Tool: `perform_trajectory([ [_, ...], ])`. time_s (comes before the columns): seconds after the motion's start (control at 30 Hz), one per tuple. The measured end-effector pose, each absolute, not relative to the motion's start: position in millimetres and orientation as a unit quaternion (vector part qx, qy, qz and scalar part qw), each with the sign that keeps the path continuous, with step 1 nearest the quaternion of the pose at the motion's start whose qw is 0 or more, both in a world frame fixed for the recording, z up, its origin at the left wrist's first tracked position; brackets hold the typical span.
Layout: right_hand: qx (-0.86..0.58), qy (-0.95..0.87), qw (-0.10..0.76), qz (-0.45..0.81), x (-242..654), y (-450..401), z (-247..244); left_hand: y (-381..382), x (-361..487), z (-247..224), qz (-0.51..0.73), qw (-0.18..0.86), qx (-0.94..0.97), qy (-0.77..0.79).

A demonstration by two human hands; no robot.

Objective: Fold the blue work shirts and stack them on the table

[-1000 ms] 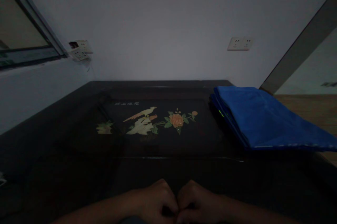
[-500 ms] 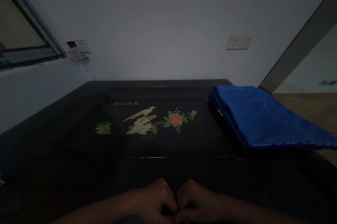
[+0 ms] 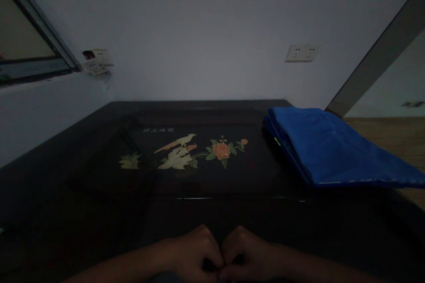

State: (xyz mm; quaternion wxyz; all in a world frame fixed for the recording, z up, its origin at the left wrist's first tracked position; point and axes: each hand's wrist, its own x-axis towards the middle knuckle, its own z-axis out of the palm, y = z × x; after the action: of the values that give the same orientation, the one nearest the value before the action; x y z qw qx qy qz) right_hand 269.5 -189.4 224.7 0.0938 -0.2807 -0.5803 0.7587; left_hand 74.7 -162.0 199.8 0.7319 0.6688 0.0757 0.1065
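Note:
At the bottom middle of the head view, my left hand and my right hand are closed, knuckles and fingertips pressed against each other. Small dark gaps show inside the curled fingers, and I see nothing held. Both are at the near side of a dark, glossy table. Beyond them, the tabletop carries an inlaid picture of a pale bird and a pink flower. To the right, apart from my hands, lies a folded blue cloth in several layers.
A pale wall rises behind the table, with a socket plate on the right and more sockets near the left corner. A window frame is at upper left. Wooden floor shows at the right. The light is dim.

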Motion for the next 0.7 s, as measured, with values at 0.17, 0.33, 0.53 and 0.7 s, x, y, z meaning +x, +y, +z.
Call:
perform_trajectory([
  [0.17, -0.285, -0.579, 0.105, 0.756, 269.0, -188.4, 225.7, -160.6, 74.0, 202.2, 0.116, 0.738, 0.661, 0.076],
  [0.33, -0.287, -0.569, 0.106, 0.763, 268.6, -187.1, 227.6, -160.8, 73.7, 203.4, 0.134, 0.745, 0.648, 0.084],
  [0.53, -0.283, -0.567, 0.105, 0.766, 268.6, -186.0, 228.1, -160.0, 75.1, 204.0, 0.142, 0.748, 0.642, 0.086],
  [0.7, -0.289, -0.574, 0.111, 0.758, 269.2, -188.2, 226.0, -160.5, 75.2, 203.6, 0.148, 0.748, 0.642, 0.082],
])
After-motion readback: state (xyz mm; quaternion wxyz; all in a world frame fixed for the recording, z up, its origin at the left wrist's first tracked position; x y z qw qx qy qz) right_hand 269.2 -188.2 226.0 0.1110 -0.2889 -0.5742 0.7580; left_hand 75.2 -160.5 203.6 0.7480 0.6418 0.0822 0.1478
